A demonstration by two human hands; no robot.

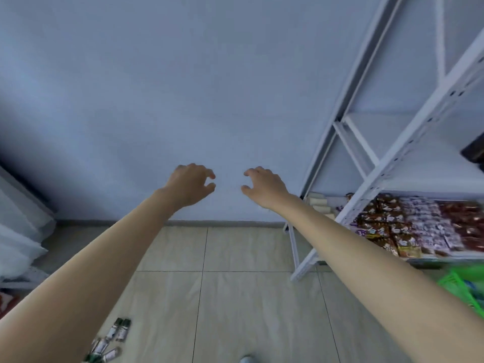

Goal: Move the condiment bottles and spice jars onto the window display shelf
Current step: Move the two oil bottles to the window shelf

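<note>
**Both hands empty in the air, jars low on the floor**

The left hand [192,183] and the right hand [264,186] are stretched forward at the same height, near each other but not touching; the fingers of each are loosely curled with a gap to the thumb, and they hold nothing; behind them is only the plain pale blue-grey wall [183,87].

The small clear spice jars with dark green caps [111,341] lie on their sides in a loose group on the floor, at the bottom left of the view, under the left forearm and well apart from both hands; I can count about five, but the blur makes the number uncertain.

One white perforated metal shelf rack [377,163] stands at the right against the wall; its lower board carries many brown, purple and red snack packets [408,226] lying close together in rows, too many and too blurred for counting; a bright green plastic basket [463,286] shows partly below it.

The floor is of large beige tiles [248,297] with thin dark joints; white fabric [21,231] hangs at the left edge.
</note>
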